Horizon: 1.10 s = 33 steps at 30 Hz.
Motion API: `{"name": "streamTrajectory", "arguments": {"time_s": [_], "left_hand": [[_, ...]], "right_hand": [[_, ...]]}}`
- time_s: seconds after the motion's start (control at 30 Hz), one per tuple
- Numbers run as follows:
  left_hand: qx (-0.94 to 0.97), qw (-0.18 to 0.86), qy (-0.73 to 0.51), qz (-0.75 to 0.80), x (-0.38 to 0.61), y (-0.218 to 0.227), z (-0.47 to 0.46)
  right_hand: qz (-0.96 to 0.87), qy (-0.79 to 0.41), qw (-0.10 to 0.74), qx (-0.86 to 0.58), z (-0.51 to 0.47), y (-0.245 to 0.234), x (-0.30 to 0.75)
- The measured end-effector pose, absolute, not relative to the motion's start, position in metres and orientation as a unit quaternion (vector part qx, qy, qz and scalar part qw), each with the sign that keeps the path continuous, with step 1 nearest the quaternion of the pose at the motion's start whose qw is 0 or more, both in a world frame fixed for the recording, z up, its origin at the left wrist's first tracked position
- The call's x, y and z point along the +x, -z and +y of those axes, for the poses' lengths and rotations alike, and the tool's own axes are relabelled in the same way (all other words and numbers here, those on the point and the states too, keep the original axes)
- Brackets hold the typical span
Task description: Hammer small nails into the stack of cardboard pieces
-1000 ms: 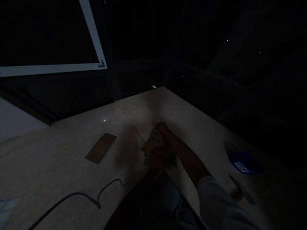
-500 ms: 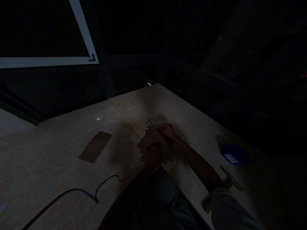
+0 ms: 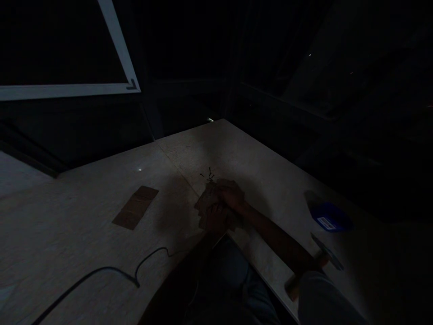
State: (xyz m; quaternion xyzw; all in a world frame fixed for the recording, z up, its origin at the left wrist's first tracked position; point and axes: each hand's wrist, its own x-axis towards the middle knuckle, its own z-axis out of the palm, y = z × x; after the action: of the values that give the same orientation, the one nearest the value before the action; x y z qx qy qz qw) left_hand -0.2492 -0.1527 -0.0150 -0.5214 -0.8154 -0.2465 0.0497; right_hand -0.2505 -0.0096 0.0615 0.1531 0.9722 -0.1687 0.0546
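Note:
My left hand (image 3: 216, 219) lies on a ragged-edged brown piece (image 3: 204, 203), perhaps cardboard or paper, with its fingers spread over it. Just beyond, my right hand (image 3: 232, 196) is over the same piece, its fingers drawn together and pointing left. Whatever they pinch, if anything, is too dark to make out. Several small dark nails or screws (image 3: 210, 176) are scattered on the tabletop past the far edge of the piece.
A folded brown cardboard piece (image 3: 135, 207) lies to the left, with a dark cable (image 3: 101, 269) nearer me. On the right are a blue container (image 3: 333, 216) with a white label and a hammer (image 3: 326, 253) with a wooden handle, partly hidden by my forearm. Dark window panes border the table (image 3: 182, 140).
My right hand has moved left and nearer to me, from beside the nails or screws onto the brown piece. Some of these small pieces have shifted. My left hand stays in place.

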Motion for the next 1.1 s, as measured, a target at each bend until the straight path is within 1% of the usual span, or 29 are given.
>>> {"name": "streamTrajectory", "arguments": {"time_s": [0.17,0.27,0.5,0.67,0.77,0.9,1.1], "left_hand": [[-0.526,0.054,0.265,-0.806,-0.249,0.011,-0.154],[-0.526,0.043,0.262,-0.808,-0.249,0.009,-0.155],[-0.53,0.034,0.25,-0.809,-0.249,0.005,-0.157],[-0.529,0.026,0.249,-0.811,-0.249,0.002,-0.158],[-0.53,0.029,0.245,-0.811,-0.249,0.004,-0.158],[-0.523,0.034,0.251,-0.814,-0.248,0.007,-0.157],[-0.535,0.036,0.252,-0.806,-0.25,0.006,-0.157]], "right_hand": [[0.977,0.187,0.04,0.099,0.005,-0.067,-0.248],[0.973,0.195,0.023,0.125,0.019,-0.068,-0.261],[0.948,0.221,-0.003,0.231,0.055,-0.057,-0.327],[0.932,0.271,0.003,0.241,0.064,-0.037,-0.35],[0.923,0.302,-0.01,0.239,0.066,-0.024,-0.35],[0.908,0.336,-0.06,0.243,0.073,-0.017,-0.342],[0.873,0.379,-0.173,0.254,0.081,-0.017,-0.301]]}}
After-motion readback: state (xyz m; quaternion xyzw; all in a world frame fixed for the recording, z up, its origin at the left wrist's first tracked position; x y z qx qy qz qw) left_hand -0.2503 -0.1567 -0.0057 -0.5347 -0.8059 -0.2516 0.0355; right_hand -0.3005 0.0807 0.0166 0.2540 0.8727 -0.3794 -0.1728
